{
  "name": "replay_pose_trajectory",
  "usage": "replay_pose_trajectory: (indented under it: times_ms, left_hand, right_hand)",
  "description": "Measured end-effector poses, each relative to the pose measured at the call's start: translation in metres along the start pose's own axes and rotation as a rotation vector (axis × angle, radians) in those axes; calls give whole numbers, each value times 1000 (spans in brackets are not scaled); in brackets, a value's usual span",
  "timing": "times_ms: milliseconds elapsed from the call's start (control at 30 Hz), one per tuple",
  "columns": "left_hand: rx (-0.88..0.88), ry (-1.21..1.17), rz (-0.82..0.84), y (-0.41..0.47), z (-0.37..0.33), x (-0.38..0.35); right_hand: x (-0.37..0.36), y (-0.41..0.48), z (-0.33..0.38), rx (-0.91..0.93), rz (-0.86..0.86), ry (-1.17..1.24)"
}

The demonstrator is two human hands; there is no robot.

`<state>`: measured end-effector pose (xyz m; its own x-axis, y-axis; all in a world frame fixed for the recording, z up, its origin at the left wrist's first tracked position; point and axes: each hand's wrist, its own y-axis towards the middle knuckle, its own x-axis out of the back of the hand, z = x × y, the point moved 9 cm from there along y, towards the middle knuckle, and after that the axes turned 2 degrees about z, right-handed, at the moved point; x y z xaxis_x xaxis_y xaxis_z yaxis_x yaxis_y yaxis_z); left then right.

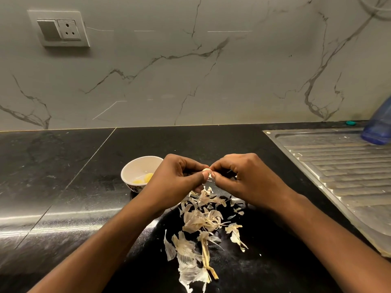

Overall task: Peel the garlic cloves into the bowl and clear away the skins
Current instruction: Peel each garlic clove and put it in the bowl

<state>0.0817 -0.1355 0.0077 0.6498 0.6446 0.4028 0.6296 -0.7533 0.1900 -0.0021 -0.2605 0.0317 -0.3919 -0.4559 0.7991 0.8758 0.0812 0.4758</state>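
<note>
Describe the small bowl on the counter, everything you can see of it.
The bowl is small and round, white inside with a dark pattern low on its outer wall; it looks ceramic. It stands upright on the black counter, just left of the left hand, which hides its right rim. Two yellowish peeled cloves lie in it.

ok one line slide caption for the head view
Peeling garlic: left hand and right hand pinch a garlic clove over the skins; peeled cloves lie in the bowl.

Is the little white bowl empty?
Not empty. The small white ceramic bowl holds two yellowish peeled garlic cloves at its bottom.
</note>
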Motion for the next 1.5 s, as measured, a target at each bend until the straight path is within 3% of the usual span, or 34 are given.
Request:
replay_pose_trajectory:
  times_ms: [200,567,767,933,1067,1267,1500]
  left_hand:
    - [40,-37,20,1,6,-4]
    - [36,-119,35,1,5,-7]
    - [47,-175,65,1,5,-7]
    - [84,-297,106,1,6,-9]
    - [121,-436,135,2,7,-11]
    - [80,-358,68,3,5,-3]
    - [43,-230,22,2,2,0]
  right_hand:
    - [-6,0,8,62,37,-173]
    - [-2,-3,26,158,-92,-340]
    - [2,-2,15,65,-157,-176]
    - [11,-5,-12,-187,-195,306]
    - [8,-6,-21,-275,-175,518]
    - [7,-5,-23,-271,-133,577]
    - [4,-3,-21,-231,-109,486]
